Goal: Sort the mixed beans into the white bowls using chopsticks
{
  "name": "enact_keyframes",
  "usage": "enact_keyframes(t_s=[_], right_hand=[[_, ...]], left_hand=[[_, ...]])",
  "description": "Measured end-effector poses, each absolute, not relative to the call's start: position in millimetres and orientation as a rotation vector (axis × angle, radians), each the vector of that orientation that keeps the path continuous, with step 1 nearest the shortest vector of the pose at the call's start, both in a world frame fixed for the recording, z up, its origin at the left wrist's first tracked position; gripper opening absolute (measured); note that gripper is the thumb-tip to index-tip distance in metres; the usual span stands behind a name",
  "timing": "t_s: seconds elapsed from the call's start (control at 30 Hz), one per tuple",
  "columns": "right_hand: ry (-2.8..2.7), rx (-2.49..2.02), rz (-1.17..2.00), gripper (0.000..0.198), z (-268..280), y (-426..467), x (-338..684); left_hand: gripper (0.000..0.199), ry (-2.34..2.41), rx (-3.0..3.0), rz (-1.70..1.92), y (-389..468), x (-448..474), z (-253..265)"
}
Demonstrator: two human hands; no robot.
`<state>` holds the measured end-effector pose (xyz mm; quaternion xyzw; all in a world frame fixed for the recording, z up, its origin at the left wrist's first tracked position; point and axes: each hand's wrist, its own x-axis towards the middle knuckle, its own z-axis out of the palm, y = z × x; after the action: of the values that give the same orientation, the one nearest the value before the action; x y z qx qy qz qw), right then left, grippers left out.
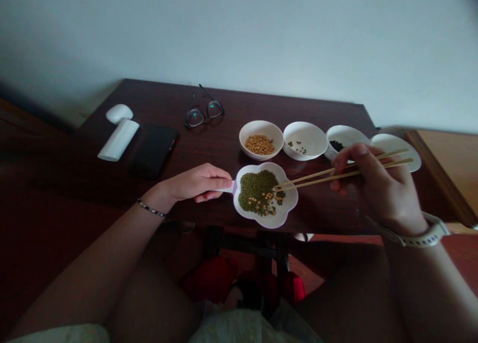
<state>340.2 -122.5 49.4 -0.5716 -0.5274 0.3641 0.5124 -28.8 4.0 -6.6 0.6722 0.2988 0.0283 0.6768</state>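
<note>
My left hand (199, 181) is closed around the short handle of a white flower-shaped dish (290, 199). Green mung beans (257, 186) fill much of its left side, with yellow soybeans (255, 203) mixed in near the front and middle. My right hand (381, 183) grips a pair of wooden chopsticks (317, 177). Their tips reach into the dish among the beans; whether a bean sits between them I cannot tell. Behind the dish stand a bowl of soybeans (260, 145), a bowl with a few green beans (313, 139) and a bowl with black beans (347, 133), partly hidden by my right hand.
Another white bowl (409, 151) stands at the table's right end, partly behind my hand. Eyeglasses (204, 115) lie at the back. On the left are a black phone-like slab (155, 151), a white case (118, 140) and a rounded white object (119, 113). A wall rises behind the table.
</note>
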Motion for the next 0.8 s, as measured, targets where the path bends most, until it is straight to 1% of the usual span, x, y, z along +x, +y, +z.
enact_keyframes(t_s=[0.47,0.8], right_hand=[[-1.267,-1.433,0.810,0.043,60.4,-129.9,331.8],[-1.196,-1.407,0.886,0.042,55.9,-123.4,335.2]], left_hand=[[0.040,0.692,1.518,0.082,3.0,-27.1,-5.3],[0.039,0.683,1.507,0.079,2.6,-27.5,-4.5]])
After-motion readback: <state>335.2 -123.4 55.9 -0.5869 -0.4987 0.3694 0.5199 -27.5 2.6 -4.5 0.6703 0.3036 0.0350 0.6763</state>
